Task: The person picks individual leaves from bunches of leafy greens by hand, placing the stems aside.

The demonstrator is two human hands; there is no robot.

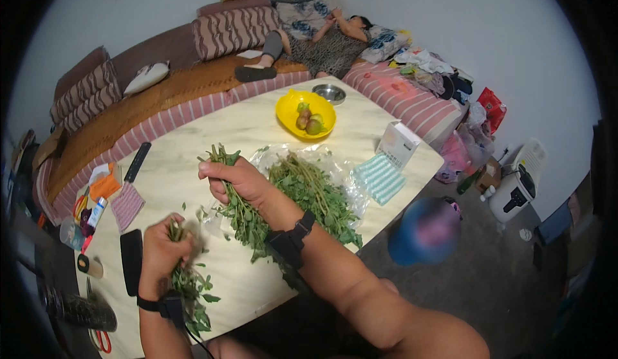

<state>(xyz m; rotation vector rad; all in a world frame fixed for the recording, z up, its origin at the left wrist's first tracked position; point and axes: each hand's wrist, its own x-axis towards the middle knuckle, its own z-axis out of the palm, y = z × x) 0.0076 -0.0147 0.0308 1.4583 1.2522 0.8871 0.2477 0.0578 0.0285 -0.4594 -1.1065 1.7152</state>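
My right hand (236, 180) is closed around a bunch of leafy green stems (244, 219), with the cut ends poking up above the thumb and the leaves hanging down over the table. Lower left, my left hand (169, 245) grips a smaller bunch of leafy stems (190, 284), whose leaves trail toward the near table edge. Beyond my right forearm lies a large heap of the same greens (314, 190) on a clear plastic bag (355, 180). Loose leaves (200, 265) are scattered between my hands. Each wrist wears a black strapped device.
On the table stand a yellow bowl (285, 113) of figs, a steel dish (329, 93), a white box (397, 144), cloths (381, 178), a black-handled knife or cleaver (137, 161), a dark phone-like slab (131, 262) and scissors (104, 340). A person (333, 50) lies on the sofa behind. A blue bin (420, 238) stands right.
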